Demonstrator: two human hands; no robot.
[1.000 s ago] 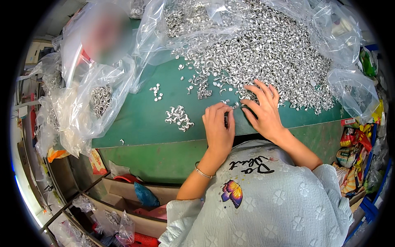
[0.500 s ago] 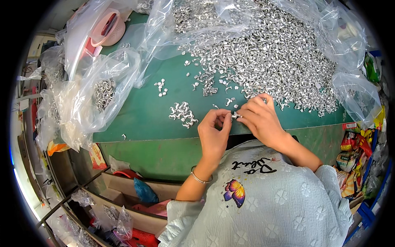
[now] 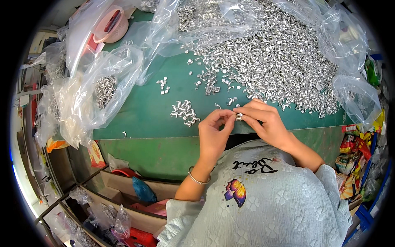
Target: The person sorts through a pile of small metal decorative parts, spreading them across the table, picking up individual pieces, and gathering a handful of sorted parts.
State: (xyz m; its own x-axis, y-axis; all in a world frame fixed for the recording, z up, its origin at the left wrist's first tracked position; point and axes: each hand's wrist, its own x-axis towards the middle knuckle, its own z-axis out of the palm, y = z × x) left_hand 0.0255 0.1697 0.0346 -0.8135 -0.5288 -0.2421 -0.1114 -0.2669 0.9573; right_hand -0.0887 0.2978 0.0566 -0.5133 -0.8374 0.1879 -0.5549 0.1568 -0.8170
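Between my fingertips, over the front edge of the green table, is a small silver metal piece. My left hand pinches it from one side, thumb against forefinger. From the other side my right hand closes its thumb and fingers on the same piece; its exact shape is partly hidden. A small group of curved silver pieces lies left of my left hand. Just beyond my hands are a few loose silver pieces.
A large heap of silver metal pieces covers the table's back and right. Clear plastic bags lie at left, one holding rings. A pink basket stands at the back left. Below is an open drawer with a blue bag.
My right fingers have shifted left, closer to my left fingertips, and the small silver piece has turned between them. The view has moved slightly; the piles look unchanged.
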